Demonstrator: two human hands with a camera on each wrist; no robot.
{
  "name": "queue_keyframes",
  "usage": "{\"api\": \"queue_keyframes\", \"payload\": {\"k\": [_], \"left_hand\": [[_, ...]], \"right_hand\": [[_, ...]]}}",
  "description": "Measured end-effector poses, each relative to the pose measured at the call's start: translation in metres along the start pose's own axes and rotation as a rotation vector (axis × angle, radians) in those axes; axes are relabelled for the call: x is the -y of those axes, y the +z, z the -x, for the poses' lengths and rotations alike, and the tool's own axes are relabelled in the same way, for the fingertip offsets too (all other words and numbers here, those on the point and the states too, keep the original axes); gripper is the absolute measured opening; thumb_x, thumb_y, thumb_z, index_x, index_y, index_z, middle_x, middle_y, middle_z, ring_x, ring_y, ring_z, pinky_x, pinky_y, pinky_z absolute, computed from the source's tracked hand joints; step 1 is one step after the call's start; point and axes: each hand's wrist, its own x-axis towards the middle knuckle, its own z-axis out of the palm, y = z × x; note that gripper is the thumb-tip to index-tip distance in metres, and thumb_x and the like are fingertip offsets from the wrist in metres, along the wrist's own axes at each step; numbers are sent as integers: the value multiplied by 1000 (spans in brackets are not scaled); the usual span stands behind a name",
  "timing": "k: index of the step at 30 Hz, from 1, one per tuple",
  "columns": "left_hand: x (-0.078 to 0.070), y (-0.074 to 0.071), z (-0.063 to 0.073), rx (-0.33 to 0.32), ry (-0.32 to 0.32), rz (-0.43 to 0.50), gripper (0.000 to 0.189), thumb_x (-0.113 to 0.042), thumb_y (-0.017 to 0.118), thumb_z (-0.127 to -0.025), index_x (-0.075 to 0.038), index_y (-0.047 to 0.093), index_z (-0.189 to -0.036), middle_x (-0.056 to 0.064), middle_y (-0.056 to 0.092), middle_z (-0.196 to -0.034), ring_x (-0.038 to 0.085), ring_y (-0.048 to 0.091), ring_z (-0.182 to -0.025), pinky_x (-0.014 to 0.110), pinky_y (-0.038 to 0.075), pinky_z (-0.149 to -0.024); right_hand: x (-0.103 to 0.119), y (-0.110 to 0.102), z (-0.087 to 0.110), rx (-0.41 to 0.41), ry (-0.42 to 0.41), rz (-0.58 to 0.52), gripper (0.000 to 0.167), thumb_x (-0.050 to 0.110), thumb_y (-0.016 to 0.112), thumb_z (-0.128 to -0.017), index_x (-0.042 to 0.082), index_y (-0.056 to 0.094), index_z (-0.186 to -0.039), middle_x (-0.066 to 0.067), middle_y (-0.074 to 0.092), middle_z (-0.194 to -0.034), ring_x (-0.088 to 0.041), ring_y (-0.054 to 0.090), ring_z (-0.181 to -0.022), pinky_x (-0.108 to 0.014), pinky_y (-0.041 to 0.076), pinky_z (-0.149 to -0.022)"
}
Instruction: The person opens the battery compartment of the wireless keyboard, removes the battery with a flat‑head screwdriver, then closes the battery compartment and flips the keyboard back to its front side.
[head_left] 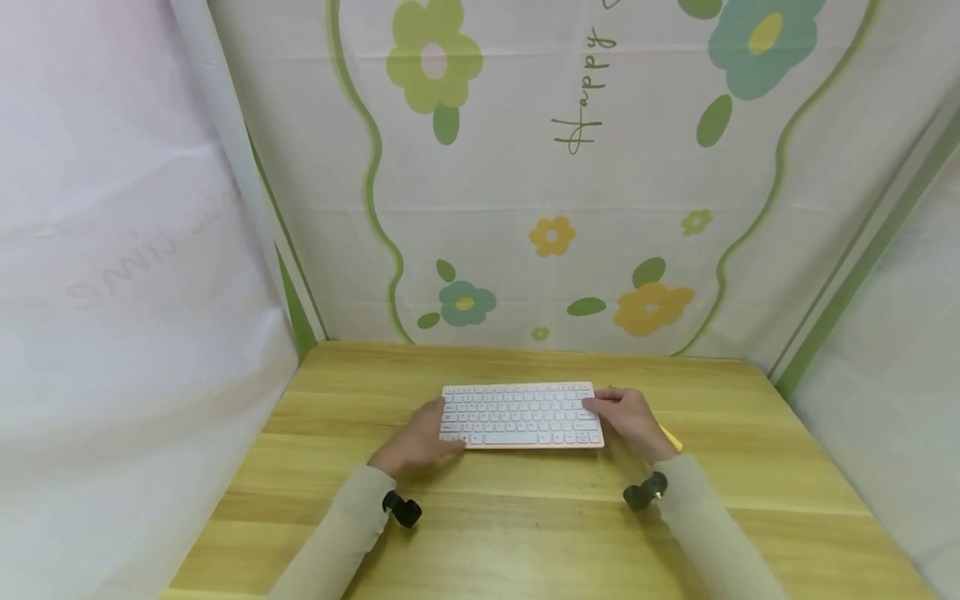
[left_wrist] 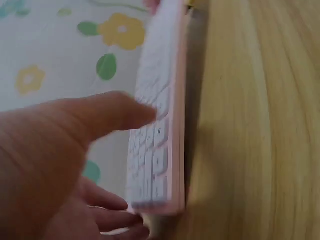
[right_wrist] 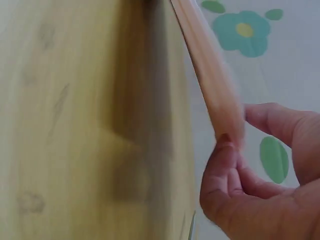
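Observation:
A slim white keyboard (head_left: 521, 416) with pale pink sides spans the gap between both hands over the wooden table. My left hand (head_left: 415, 439) grips its left end, thumb over the keys near the front corner and the other fingers around the end. At the right end, my right hand (head_left: 628, 419) pinches it between thumb and fingers. The right wrist view shows the pink edge (right_wrist: 220, 90) held off the tabletop, with a shadow below. In the left wrist view the thumb (left_wrist: 120, 112) lies across the keys.
A yellow object (head_left: 671, 437) lies on the table (head_left: 525, 533), partly hidden behind my right wrist. A flower-printed white cloth (head_left: 495, 183) hangs at the table's back edge, with more white cloth (head_left: 135, 333) along the left and right sides.

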Motion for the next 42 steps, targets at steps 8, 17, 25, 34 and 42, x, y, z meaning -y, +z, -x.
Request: {"api": "queue_keyframes", "payload": {"k": [8, 17, 25, 34, 42], "left_hand": [[-53, 20, 7, -20, 298, -455, 113, -32, 79, -90, 7, 6, -167, 22, 0, -178, 37, 8, -166, 52, 16, -135], [-103, 75, -23, -127, 498, -721, 110, -38, 80, -91, 4, 12, -167, 19, 10, -178, 31, 17, -166, 49, 28, -132], [-109, 97, -25, -222, 481, -759, 97, -24, 76, -96, 2, 17, -167, 18, 17, -177, 32, 23, -164, 52, 33, -130], [-115, 84, -17, -254, 503, -721, 73, 6, 51, -105, 4, 14, -167, 21, 17, -176, 31, 19, -165, 48, 29, -131], [-134, 33, -13, -226, 577, -239, 78, 9, 53, -103, 5, 8, -167, 24, 14, -176, 37, 24, -162, 48, 30, -130]], "right_hand": [[15, -6, 11, 32, 64, -327, 63, 30, 76, -100, -5, 54, -148, -2, 73, -119, -5, 68, -99, -24, 60, -89], [18, 0, 25, 24, 90, -498, 62, 27, 75, -100, -5, 51, -147, 12, 74, -104, -3, 70, -97, -20, 58, -88], [24, 10, 33, 63, 58, -558, 57, 18, 71, -102, -8, 47, -147, 7, 71, -112, -5, 70, -100, -19, 58, -91], [40, -7, 42, 182, -17, -601, 56, 33, 57, -111, -8, 46, -147, 6, 72, -114, -5, 70, -105, -19, 58, -97], [47, -10, 44, 348, -126, -379, 69, 44, 42, -114, -17, 46, -145, -18, 72, -128, -25, 73, -119, -37, 57, -108]]}}
